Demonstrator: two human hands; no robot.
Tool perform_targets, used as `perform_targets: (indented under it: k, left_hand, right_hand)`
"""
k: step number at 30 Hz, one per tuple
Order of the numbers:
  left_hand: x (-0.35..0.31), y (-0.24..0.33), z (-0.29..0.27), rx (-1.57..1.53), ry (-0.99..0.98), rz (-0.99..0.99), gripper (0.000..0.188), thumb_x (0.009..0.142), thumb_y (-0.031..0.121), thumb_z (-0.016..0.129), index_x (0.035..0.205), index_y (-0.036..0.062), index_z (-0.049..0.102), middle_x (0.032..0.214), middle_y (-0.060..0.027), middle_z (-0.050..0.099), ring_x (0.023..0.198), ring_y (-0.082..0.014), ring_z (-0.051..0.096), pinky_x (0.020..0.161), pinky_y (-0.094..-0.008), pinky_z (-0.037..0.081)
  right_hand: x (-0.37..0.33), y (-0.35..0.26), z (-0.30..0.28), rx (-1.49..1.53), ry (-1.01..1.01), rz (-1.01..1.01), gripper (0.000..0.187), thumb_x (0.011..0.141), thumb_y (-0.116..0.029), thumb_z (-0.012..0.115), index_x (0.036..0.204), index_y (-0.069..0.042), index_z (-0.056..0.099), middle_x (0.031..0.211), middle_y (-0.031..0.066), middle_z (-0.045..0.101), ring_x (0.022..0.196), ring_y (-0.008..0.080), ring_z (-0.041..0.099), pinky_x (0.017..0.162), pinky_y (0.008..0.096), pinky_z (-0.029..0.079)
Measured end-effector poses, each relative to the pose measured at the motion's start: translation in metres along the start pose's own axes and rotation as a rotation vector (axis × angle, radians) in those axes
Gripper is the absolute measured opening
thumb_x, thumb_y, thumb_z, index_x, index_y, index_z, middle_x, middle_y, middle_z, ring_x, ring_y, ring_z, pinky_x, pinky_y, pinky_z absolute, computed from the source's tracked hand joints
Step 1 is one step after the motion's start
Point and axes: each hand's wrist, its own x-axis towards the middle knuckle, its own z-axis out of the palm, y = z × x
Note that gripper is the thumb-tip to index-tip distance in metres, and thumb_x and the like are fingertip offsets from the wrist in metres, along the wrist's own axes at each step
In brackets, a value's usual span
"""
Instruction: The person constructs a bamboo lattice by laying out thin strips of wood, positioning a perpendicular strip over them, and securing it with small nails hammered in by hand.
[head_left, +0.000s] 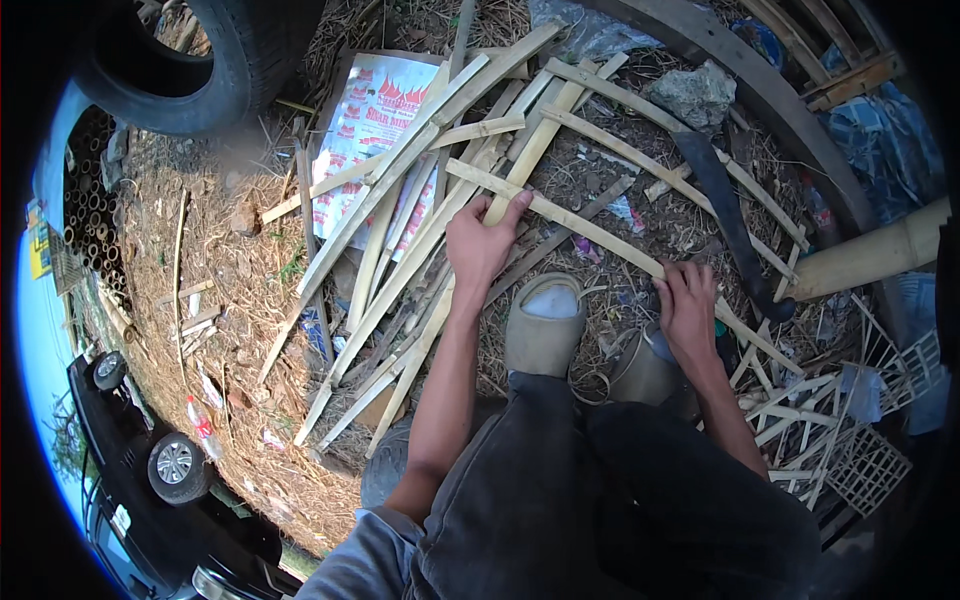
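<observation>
A long, pale bamboo strip point(590, 228) slants across in front of my feet, held in both hands. My left hand point(482, 242) is closed on it near its far left end, the thumb pressed along its edge. Farther along to the right, the fingers of my right hand point(688, 305) are bent over the same strip. A loose heap of split bamboo strips point(430, 235) lies under and left of my left hand. Beyond my right hand, a dark machete point(728, 210) rests across several more strips point(640, 155).
A grey stone point(695, 95), a printed white sheet point(365, 125) and a thick bamboo pole point(875, 258) lie around the strips. Tangled slats point(800, 420) and a plastic grid point(870, 470) are at right. A tyre point(255, 60), a bottle point(203, 428) and a black vehicle point(140, 480) are at left.
</observation>
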Motion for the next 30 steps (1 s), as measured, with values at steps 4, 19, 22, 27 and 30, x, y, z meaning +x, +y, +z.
perform_targets:
  k: [4, 19, 22, 27, 30]
  left_hand:
    - [0.0, -0.022, -0.004, -0.05, 0.051, 0.017, 0.059, 0.085, 0.057, 0.079, 0.092, -0.0015, 0.078, 0.067, -0.0098, 0.07, 0.06, -0.0176, 0.063, 0.064, -0.0354, 0.05]
    - [-0.025, -0.014, 0.039, 0.216, 0.369, 0.247, 0.067, 0.101, 0.045, 0.062, 0.134, -0.0115, 0.052, 0.123, -0.0274, 0.062, 0.116, -0.0426, 0.058, 0.103, -0.0556, 0.036]
    - [-0.033, -0.01, 0.067, 0.282, 0.37, 0.283, 0.081, 0.103, 0.046, 0.055, 0.146, -0.0175, 0.028, 0.151, -0.0358, 0.032, 0.143, -0.047, 0.026, 0.115, -0.0649, 0.012]
    - [-0.04, 0.002, 0.082, 0.274, 0.344, 0.28, 0.103, 0.102, 0.057, 0.05, 0.152, -0.0208, 0.004, 0.16, -0.0401, 0.006, 0.153, -0.0517, 0.0, 0.12, -0.0664, -0.005]
    - [-0.041, 0.004, 0.089, 0.256, 0.266, 0.3, 0.109, 0.102, 0.058, 0.05, 0.153, -0.0209, -0.006, 0.162, -0.0404, -0.003, 0.154, -0.0508, -0.007, 0.12, -0.0658, -0.007]
  right_hand:
    - [-0.005, -0.001, -0.003, 0.331, 0.076, 0.16, 0.029, 0.096, -0.012, 0.068, 0.121, 0.002, 0.065, 0.113, 0.0158, 0.06, 0.108, 0.0346, 0.055, 0.095, 0.0437, 0.045]
    - [-0.038, 0.084, -0.027, -0.134, 0.103, 0.3, 0.035, 0.087, -0.022, 0.074, 0.11, -0.001, 0.057, 0.107, 0.0165, 0.058, 0.114, 0.036, 0.053, 0.104, 0.0528, 0.034]
    - [-0.026, 0.025, -0.001, -0.061, 0.068, 0.331, 0.038, 0.092, -0.029, 0.072, 0.108, 0.001, 0.057, 0.105, 0.0185, 0.057, 0.11, 0.0367, 0.053, 0.101, 0.0505, 0.037]
    - [0.019, -0.032, 0.017, -0.025, 0.197, 0.216, 0.044, 0.094, -0.037, 0.07, 0.107, 0.003, 0.057, 0.108, 0.018, 0.058, 0.106, 0.0359, 0.053, 0.095, 0.0487, 0.04]
    - [0.03, -0.051, 0.023, 0.007, 0.181, 0.165, 0.044, 0.093, -0.037, 0.071, 0.109, 0.002, 0.058, 0.108, 0.0164, 0.058, 0.105, 0.0339, 0.054, 0.091, 0.0458, 0.043]
